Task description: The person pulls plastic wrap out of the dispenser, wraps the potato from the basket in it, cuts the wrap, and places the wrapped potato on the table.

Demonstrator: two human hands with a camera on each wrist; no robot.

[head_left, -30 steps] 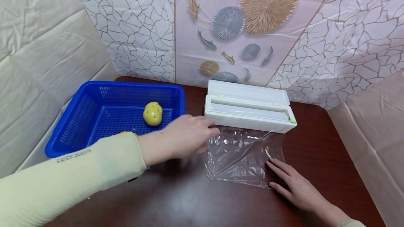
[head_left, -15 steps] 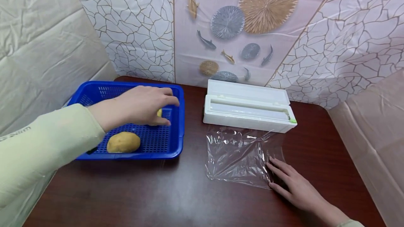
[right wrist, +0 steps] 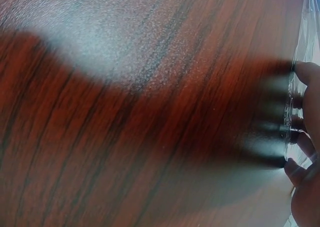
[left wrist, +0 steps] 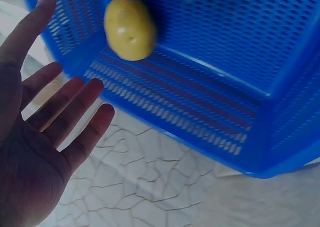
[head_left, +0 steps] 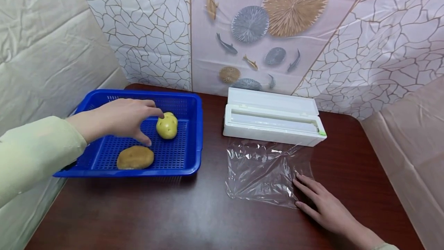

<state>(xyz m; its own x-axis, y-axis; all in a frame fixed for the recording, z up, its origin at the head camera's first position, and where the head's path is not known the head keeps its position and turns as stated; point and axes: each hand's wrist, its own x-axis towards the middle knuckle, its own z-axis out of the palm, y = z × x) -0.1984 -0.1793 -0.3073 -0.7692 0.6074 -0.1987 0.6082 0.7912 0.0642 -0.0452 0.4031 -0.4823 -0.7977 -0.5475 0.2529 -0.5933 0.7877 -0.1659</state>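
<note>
My left hand (head_left: 126, 119) hovers over the blue basket (head_left: 197, 142), thumb and fingers spread and holding nothing. In the basket lie a pale yellow, knobbly potato (head_left: 167, 125) just beyond its fingertips and a browner oval potato (head_left: 135, 157) below its thumb. The left wrist view shows that palm (left wrist: 40, 157) bare beside one potato (left wrist: 130, 29). On the right, my right hand (head_left: 327, 205) rests its fingertips on the right edge of a clear sheet of plastic wrap (head_left: 260, 173) spread on the table.
Behind the sheet stands a white plastic wrap dispenser box (head_left: 274, 126), its lid raised and its roll inside; the sheet runs out from its front. The dark wooden table (head_left: 194, 219) meets patterned cloth walls at the back and sides.
My left hand has moved left from beside the plastic wrap, across the basket, and drawn back off the yellow potato, uncovering both potatoes. My right hand has stayed put.
</note>
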